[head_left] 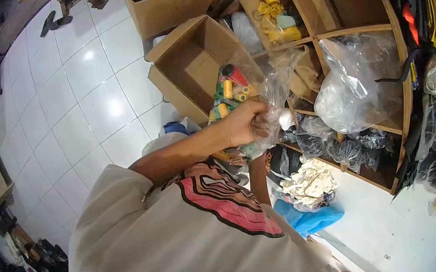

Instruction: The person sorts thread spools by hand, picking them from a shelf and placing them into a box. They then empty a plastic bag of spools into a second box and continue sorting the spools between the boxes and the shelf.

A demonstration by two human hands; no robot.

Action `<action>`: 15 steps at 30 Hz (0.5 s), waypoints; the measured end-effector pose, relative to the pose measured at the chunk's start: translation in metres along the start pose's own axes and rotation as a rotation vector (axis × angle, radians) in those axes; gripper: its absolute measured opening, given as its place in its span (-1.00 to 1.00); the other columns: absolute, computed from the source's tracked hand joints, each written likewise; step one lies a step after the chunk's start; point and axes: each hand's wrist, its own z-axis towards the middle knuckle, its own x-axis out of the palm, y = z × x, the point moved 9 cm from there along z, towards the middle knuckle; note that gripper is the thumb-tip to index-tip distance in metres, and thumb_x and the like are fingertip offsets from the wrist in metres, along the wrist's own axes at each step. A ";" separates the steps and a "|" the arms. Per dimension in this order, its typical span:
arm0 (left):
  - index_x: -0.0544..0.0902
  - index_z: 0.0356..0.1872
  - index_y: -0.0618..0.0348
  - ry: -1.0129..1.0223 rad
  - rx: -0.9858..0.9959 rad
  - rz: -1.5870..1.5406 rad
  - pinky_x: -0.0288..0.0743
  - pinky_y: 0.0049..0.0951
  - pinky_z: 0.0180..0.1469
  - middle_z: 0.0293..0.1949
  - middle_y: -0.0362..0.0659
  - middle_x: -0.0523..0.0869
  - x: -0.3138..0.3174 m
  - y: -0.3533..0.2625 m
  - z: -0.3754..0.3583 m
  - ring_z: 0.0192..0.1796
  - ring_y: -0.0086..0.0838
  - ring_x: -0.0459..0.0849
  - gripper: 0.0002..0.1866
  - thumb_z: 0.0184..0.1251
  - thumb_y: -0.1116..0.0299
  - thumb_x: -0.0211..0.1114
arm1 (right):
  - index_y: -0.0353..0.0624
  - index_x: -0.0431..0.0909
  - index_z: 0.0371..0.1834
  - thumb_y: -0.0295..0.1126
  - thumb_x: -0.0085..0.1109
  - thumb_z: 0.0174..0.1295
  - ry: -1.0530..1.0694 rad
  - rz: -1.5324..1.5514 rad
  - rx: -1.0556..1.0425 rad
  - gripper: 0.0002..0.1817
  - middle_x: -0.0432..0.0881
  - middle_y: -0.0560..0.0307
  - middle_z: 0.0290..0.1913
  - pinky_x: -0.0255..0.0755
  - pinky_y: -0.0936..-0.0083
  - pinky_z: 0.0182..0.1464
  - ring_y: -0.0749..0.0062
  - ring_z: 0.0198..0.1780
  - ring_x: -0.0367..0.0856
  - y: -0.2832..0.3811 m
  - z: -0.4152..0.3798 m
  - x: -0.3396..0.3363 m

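My left hand reaches in from the left, its fingers closed on the gathered part of a clear plastic bag. Beside and below this hand, yellow, red and green spools show, some of them through clear plastic. My right forearm comes up from below; the hand at its end is hidden behind the plastic and my left hand, so its fingers cannot be made out. Just beyond the spools stands an open cardboard box, its flaps spread.
A wooden compartment shelf on the right holds yellow material, a large clear bag and dark bags. Another cardboard box stands at the top. Cream material and a blue bag lie lower right.
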 end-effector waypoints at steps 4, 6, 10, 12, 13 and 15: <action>0.54 -0.21 0.21 -0.015 0.113 0.061 0.51 -0.46 -0.51 -0.47 -0.19 0.59 0.012 -0.020 -0.007 -0.47 -0.51 0.59 -0.83 0.21 0.52 0.01 | -0.07 0.43 0.21 -0.12 -0.09 0.44 -0.030 0.012 0.006 -0.60 0.49 0.06 0.14 0.34 0.26 0.17 0.26 0.16 0.45 -0.005 -0.002 -0.007; 0.48 -0.34 0.15 -0.206 0.172 0.159 0.41 -0.46 -0.59 -0.54 -0.25 0.48 0.035 -0.034 -0.023 -0.54 -0.52 0.48 -0.88 0.16 0.56 -0.02 | -0.07 0.44 0.20 -0.13 -0.09 0.44 -0.045 0.016 0.009 -0.61 0.50 0.06 0.13 0.35 0.27 0.16 0.27 0.15 0.46 -0.006 -0.003 -0.014; 0.42 -0.41 0.14 -0.042 0.169 0.026 0.29 -0.48 -0.59 -0.55 -0.27 0.40 0.032 -0.051 -0.014 -0.55 -0.49 0.40 -0.94 0.17 0.55 -0.01 | -0.08 0.45 0.18 -0.14 -0.09 0.45 -0.055 0.031 0.006 -0.62 0.52 0.06 0.11 0.37 0.29 0.14 0.28 0.12 0.48 -0.001 -0.009 -0.017; 0.42 -0.41 0.16 0.121 0.192 0.001 0.28 -0.47 -0.57 -0.55 -0.26 0.39 0.019 -0.077 -0.002 -0.55 -0.48 0.39 -0.95 0.18 0.54 0.00 | -0.08 0.46 0.17 -0.14 -0.09 0.45 0.026 0.036 -0.014 -0.63 0.53 0.06 0.09 0.38 0.30 0.13 0.29 0.11 0.49 0.010 -0.010 -0.012; 0.42 -0.41 0.17 0.201 0.205 -0.013 0.28 -0.46 -0.56 -0.55 -0.25 0.39 0.009 -0.096 0.002 -0.56 -0.47 0.38 -0.96 0.19 0.53 0.01 | -0.09 0.46 0.03 -0.18 -0.08 0.46 0.198 0.027 -0.060 -0.72 0.51 0.13 -0.07 0.38 0.38 -0.02 0.37 -0.06 0.46 0.025 -0.008 -0.007; 0.42 -0.41 0.18 -0.139 0.462 0.474 0.32 -0.44 -0.53 -0.53 -0.24 0.41 -0.074 -0.159 0.010 -0.54 -0.47 0.40 -0.96 0.22 0.51 0.04 | -0.08 0.38 -0.27 -0.23 -0.06 0.49 0.352 0.154 -0.063 -0.79 0.33 0.31 -0.41 0.27 0.54 -0.36 0.55 -0.42 0.24 0.043 -0.011 0.011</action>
